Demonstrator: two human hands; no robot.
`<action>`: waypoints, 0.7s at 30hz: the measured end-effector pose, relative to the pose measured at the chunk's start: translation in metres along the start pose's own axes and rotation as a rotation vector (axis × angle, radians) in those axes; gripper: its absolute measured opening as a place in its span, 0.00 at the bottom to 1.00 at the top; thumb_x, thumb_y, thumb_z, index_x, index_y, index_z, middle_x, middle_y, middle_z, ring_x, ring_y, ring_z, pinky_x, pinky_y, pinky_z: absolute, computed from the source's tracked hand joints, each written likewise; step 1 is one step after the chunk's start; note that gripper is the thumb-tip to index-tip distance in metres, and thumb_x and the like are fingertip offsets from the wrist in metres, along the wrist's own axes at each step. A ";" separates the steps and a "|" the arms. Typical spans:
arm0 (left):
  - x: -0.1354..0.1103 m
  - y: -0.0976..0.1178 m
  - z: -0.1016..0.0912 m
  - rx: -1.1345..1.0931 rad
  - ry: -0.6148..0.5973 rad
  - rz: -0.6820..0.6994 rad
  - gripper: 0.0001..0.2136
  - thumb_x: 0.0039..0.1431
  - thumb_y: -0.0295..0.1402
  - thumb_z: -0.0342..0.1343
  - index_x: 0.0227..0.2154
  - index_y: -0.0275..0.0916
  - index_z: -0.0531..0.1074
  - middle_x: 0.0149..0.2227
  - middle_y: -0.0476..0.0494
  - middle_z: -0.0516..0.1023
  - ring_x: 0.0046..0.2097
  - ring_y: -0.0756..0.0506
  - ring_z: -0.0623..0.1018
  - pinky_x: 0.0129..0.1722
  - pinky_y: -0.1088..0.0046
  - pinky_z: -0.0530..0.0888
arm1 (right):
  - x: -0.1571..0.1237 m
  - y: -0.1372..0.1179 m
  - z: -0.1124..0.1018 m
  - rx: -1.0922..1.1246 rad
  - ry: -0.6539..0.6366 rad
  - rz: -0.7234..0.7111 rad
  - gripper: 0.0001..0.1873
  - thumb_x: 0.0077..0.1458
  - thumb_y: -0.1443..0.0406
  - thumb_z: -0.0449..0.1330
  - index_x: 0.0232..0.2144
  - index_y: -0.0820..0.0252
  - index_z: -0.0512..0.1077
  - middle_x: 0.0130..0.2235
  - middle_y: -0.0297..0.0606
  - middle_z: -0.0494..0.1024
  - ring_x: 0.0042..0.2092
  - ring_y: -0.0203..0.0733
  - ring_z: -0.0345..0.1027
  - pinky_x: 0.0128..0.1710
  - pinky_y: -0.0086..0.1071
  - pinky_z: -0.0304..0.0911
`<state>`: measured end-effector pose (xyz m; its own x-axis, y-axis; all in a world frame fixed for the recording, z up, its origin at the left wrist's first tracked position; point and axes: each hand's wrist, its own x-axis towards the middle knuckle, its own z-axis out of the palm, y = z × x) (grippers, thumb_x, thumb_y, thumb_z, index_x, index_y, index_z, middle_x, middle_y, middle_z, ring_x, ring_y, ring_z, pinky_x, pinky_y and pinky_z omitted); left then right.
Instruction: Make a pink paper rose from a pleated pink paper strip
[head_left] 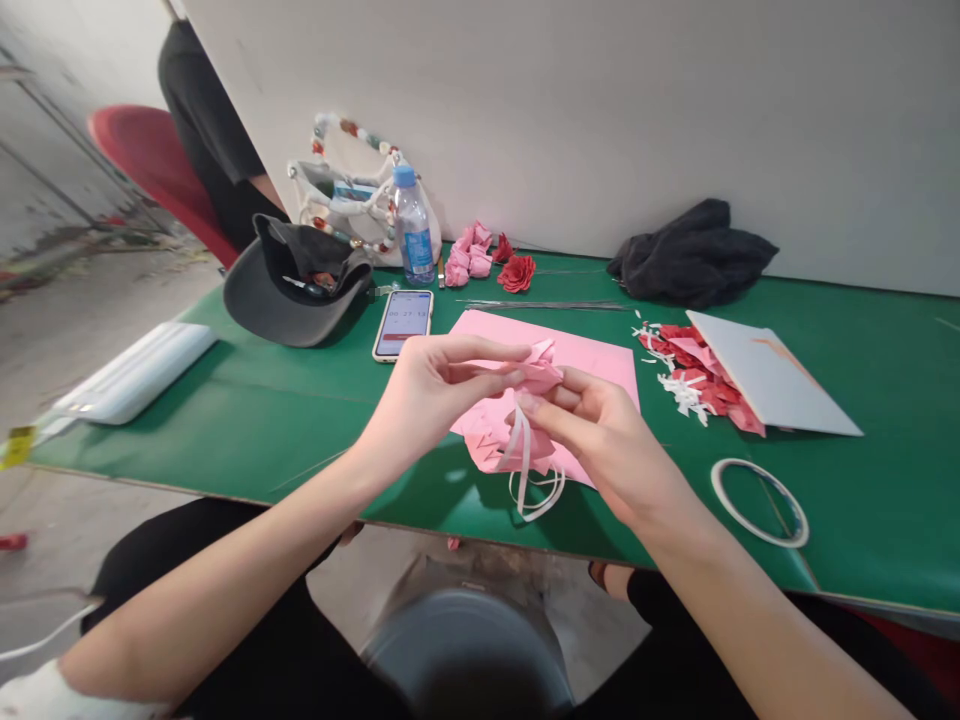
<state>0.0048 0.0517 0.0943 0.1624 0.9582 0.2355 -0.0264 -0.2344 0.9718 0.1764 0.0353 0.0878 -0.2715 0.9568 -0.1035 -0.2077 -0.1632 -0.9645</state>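
On the green tabletop, a dark cap lies upturned beside a lit smartphone. Behind them, a plastic water bottle stands before a white beaded bag, and a crumpled black cloth sits off to the right by the wall.

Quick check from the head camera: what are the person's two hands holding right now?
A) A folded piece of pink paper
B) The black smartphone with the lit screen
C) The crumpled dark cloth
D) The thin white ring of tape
A: the left hand and the right hand both pinch the folded pink paper piece between their fingers.
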 end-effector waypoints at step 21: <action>0.003 0.010 -0.010 0.051 -0.129 -0.101 0.18 0.50 0.34 0.70 0.46 0.42 0.80 0.44 0.43 0.84 0.46 0.39 0.82 0.45 0.65 0.79 | 0.005 0.002 -0.003 -0.061 -0.042 -0.034 0.10 0.53 0.65 0.67 0.39 0.58 0.77 0.40 0.38 0.82 0.43 0.43 0.76 0.42 0.36 0.73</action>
<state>-0.0050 0.0541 0.1047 0.2873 0.9490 0.1295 0.0461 -0.1488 0.9878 0.1777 0.0405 0.0851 -0.3047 0.9505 -0.0613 -0.1603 -0.1147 -0.9804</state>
